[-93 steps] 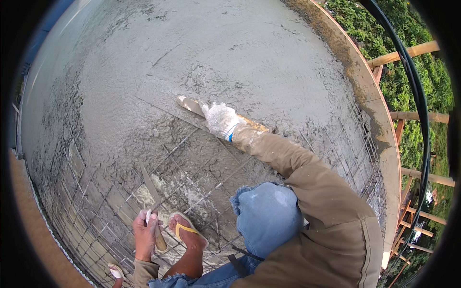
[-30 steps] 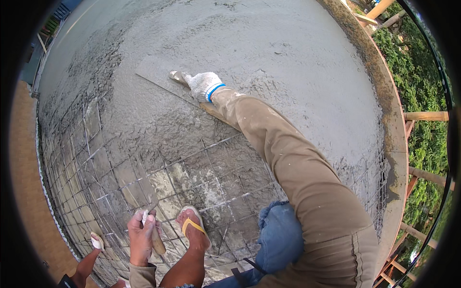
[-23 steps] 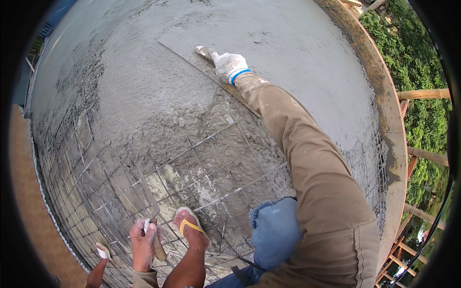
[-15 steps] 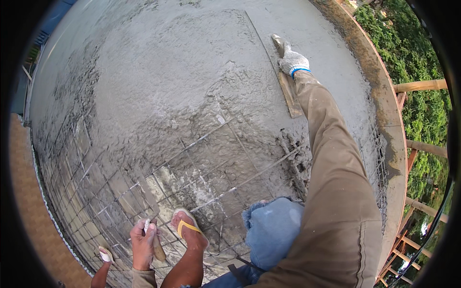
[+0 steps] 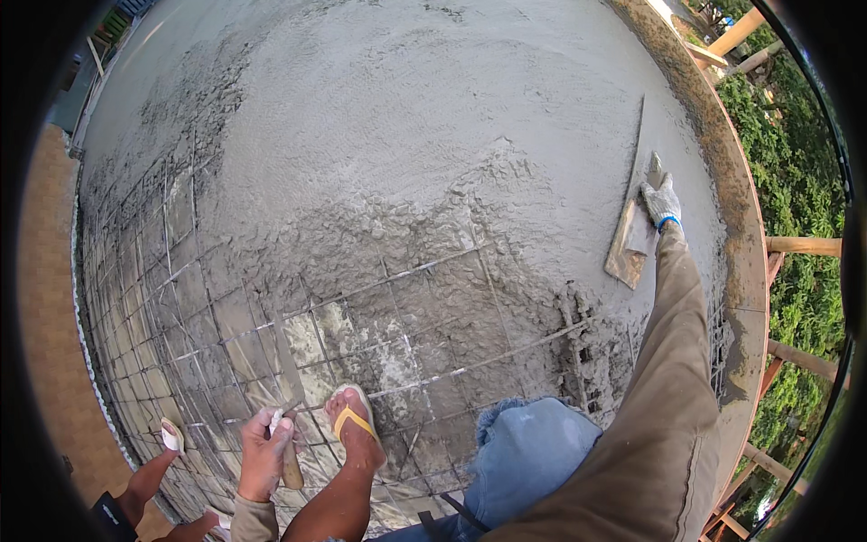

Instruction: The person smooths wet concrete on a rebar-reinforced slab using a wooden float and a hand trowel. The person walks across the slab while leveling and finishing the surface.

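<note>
There, right of frame, my gloved right hand (image 5: 663, 199) was clamped on the long float (image 5: 624, 255), its long axis near-vertical, top leaning slightly right; lower left, my left hand (image 5: 262, 459) gripped a trowel (image 5: 292, 471), blade pointing up.

Wet concrete (image 5: 379, 108) top and centre, rebar grid (image 5: 456, 371) lower left. Float (image 5: 623, 260) on concrete at right, under right grip (image 5: 662, 199); formwork board (image 5: 748, 271) right of it, trees (image 5: 781, 172) beyond. Trowel (image 5: 293, 471) in left grip (image 5: 263, 456), over rebar grid; sandaled foot (image 5: 359, 443) just right.
</note>
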A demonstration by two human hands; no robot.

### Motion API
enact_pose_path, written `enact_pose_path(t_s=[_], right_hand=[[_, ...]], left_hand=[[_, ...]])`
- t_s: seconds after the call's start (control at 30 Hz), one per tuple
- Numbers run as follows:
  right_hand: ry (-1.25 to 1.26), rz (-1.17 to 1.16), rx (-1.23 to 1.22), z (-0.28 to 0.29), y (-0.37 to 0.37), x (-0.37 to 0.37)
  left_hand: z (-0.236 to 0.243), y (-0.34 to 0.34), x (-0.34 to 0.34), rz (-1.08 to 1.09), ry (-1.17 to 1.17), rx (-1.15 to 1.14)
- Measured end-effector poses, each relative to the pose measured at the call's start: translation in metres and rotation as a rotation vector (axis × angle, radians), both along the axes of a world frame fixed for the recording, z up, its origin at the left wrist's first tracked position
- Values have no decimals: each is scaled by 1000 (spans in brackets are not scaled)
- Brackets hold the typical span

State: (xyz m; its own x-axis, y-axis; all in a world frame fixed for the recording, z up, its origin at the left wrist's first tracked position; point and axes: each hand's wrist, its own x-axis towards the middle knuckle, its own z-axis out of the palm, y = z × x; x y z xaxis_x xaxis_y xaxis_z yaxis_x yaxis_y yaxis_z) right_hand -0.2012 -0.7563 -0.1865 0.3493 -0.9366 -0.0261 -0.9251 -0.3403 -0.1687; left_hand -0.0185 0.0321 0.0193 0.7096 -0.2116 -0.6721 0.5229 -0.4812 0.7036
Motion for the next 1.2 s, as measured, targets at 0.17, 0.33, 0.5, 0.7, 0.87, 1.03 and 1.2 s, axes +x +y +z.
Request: enact_pose_path(t_s=[0.17, 0.33, 0.5, 0.7, 0.87, 1.03, 1.2], right_hand=[[-35, 219, 132, 10, 19, 154], [19, 499, 157, 22, 115, 327], [36, 688, 254, 31, 235, 431], [143, 633, 153, 30, 247, 430], [139, 465, 87, 42, 211, 390], [175, 505, 23, 55, 208, 367], [165, 525, -38, 63, 204, 356]], left_hand=[[-5, 5, 9, 74, 35, -22], [-4, 0, 18, 78, 63, -88], [-2, -12, 25, 79, 109, -123], [3, -11, 23, 3, 78, -101], [0, 1, 18, 46, 107, -109], [0, -6, 23, 51, 128, -119], [5, -21, 28, -19, 80, -143]])
